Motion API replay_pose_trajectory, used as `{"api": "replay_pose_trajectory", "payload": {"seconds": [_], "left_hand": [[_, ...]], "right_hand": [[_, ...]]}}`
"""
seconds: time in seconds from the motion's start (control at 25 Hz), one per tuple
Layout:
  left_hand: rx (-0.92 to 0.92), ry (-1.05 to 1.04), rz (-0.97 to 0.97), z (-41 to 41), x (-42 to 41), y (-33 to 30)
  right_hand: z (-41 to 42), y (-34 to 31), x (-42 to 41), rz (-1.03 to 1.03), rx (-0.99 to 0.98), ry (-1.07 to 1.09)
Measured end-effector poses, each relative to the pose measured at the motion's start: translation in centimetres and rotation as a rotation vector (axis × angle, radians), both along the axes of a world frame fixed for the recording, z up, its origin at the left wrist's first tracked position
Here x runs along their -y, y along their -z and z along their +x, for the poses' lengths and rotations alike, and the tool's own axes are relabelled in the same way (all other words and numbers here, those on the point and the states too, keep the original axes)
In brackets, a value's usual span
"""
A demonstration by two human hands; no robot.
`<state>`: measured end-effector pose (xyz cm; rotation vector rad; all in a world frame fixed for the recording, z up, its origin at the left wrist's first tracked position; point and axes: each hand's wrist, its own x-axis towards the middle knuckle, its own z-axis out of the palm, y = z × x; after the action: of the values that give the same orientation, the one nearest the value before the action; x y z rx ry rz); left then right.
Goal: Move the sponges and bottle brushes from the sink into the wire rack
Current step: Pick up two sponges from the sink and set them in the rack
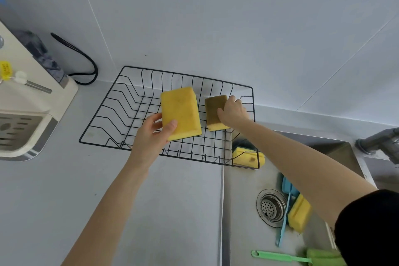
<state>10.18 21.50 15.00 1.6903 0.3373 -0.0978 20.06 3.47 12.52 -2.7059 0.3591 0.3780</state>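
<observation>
A black wire rack (103, 114) sits on the counter against the wall, its right end overhanging the sink (244, 211). My left hand (151, 136) holds a yellow sponge (180, 112) over the rack's middle. My right hand (233, 112) grips a second sponge (214, 110), its green scouring side up, over the rack's right part. Another yellow sponge (248, 157) lies in the sink beneath the rack's right corner. In the sink also lie a yellow sponge (299, 214), a blue bottle brush (285, 216) and a green bottle brush (280, 257).
A cream appliance (32, 97) with a drip tray stands at the left, and its black cable (86, 60) loops behind the rack. The sink drain (269, 207) is in the basin's middle. A grey faucet (377, 142) sits at the right edge.
</observation>
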Motion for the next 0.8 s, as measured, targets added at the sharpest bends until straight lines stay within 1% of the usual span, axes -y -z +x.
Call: {"api": "replay_pose_trajectory", "payload": {"seconds": [0.12, 0.24, 0.32, 0.4, 0.48, 0.56, 0.72, 0.8], "left_hand": [[-0.002, -0.001, -0.016, 0.0, 0.0, 0.2], [-0.007, -0.006, -0.033, 0.0, 0.0, 0.2], [-0.009, -0.009, -0.034, -0.1, 0.0, 0.3], [-0.009, -0.011, -0.033, 0.0, 0.0, 0.4], [-0.014, -0.011, -0.029, 0.1, -0.1, 0.6], [-0.019, -0.011, -0.019, 0.3, -0.2, 0.7], [-0.025, -0.006, 0.014, 1.2, -0.1, 0.6], [-0.029, 0.017, 0.067, 1.9, 0.2, 0.6]], "right_hand": [[-0.6, -0.1, 0.1, -0.037, -0.004, -0.055], [-1.5, 0.0, 0.0, -0.098, 0.018, -0.254], [-2.2, 0.6, 0.0, -0.201, -0.001, -0.416], [-2.4, 1.8, 0.2, -0.345, 0.000, -0.514], [-2.2, 2.9, 0.7, -0.443, 0.041, -0.545], [-1.9, 3.3, 1.2, -0.482, 0.092, -0.538], [-1.5, 3.5, 2.0, -0.487, 0.151, -0.501], [-1.6, 3.7, 2.2, -0.482, 0.164, -0.505]]}}
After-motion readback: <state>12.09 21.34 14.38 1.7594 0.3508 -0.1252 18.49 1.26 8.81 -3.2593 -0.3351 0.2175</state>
